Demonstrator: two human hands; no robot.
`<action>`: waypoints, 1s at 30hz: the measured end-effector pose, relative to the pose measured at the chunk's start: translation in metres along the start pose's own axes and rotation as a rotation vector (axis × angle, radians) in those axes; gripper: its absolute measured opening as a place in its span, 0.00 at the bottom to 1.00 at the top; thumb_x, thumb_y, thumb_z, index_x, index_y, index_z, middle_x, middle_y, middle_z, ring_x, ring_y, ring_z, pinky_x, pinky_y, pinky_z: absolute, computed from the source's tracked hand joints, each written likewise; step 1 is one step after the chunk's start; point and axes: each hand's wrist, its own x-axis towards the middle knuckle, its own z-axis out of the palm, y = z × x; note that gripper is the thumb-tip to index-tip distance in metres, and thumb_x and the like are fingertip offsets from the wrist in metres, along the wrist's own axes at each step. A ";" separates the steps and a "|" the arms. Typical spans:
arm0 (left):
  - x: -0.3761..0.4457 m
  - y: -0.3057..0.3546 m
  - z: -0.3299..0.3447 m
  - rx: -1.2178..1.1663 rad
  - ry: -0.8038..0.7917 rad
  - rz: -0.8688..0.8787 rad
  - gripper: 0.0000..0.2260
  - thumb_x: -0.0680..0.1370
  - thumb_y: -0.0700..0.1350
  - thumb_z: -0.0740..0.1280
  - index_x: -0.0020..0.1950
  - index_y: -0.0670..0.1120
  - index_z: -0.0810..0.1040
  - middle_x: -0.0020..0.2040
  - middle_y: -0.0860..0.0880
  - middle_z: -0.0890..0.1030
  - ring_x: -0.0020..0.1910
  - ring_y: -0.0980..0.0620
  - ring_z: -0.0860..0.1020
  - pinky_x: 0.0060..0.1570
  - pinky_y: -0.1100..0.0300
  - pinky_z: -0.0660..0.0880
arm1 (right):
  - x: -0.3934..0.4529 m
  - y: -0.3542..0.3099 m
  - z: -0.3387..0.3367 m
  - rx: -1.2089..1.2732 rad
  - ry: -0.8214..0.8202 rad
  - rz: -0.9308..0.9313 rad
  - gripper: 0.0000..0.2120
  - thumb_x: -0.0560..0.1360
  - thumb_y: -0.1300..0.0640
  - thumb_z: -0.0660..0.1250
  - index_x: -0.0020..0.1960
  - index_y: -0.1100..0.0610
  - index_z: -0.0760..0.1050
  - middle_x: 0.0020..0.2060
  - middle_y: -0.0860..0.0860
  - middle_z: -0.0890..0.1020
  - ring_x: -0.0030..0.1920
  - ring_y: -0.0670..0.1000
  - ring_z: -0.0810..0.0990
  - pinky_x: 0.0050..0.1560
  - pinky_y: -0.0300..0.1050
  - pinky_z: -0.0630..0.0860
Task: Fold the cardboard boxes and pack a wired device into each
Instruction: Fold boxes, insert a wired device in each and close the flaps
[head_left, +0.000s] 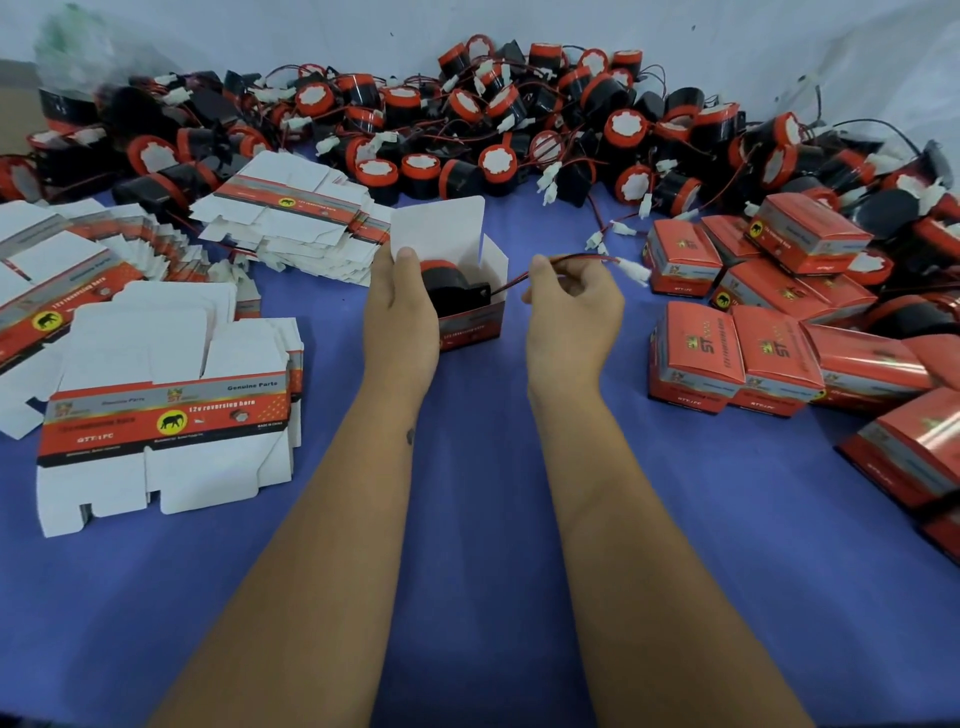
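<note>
Your surface (493, 519) is sorted so everything's in reach: loose horn pile (467, 119) beyond your hands, flat box blanks (166, 410) off your left hand, closed boxes (737, 358) off your right. Left hand (400, 306) grips the open box (470, 322), steadying it; the black horn (452, 286) sits inside. Right hand (571, 301) pinches its wire (566, 260), probably to tuck it in.

Two bare forearms, no sleeves, no gloves, no rings or watch. Left forearm (363, 467) has small dark mark near wrist. Short nails.
</note>
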 end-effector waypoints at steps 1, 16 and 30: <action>0.000 0.000 0.000 -0.001 0.001 -0.001 0.19 0.84 0.53 0.50 0.71 0.50 0.70 0.63 0.52 0.77 0.50 0.64 0.74 0.41 0.73 0.70 | -0.001 -0.002 -0.001 0.035 0.007 -0.043 0.05 0.77 0.59 0.67 0.42 0.53 0.76 0.36 0.52 0.82 0.37 0.48 0.80 0.41 0.45 0.77; 0.010 0.002 -0.012 -0.183 0.528 0.170 0.15 0.84 0.46 0.57 0.66 0.37 0.68 0.60 0.45 0.76 0.58 0.50 0.78 0.52 0.67 0.75 | 0.018 0.003 -0.013 0.549 -0.098 0.239 0.17 0.85 0.54 0.54 0.38 0.56 0.65 0.28 0.52 0.71 0.28 0.51 0.71 0.35 0.45 0.71; 0.007 0.002 -0.006 -0.058 0.305 0.099 0.08 0.85 0.49 0.55 0.60 0.49 0.69 0.57 0.53 0.77 0.57 0.52 0.77 0.48 0.67 0.74 | 0.024 0.006 -0.026 -0.565 -0.173 -0.114 0.18 0.80 0.48 0.63 0.67 0.52 0.71 0.60 0.50 0.73 0.45 0.47 0.74 0.46 0.45 0.71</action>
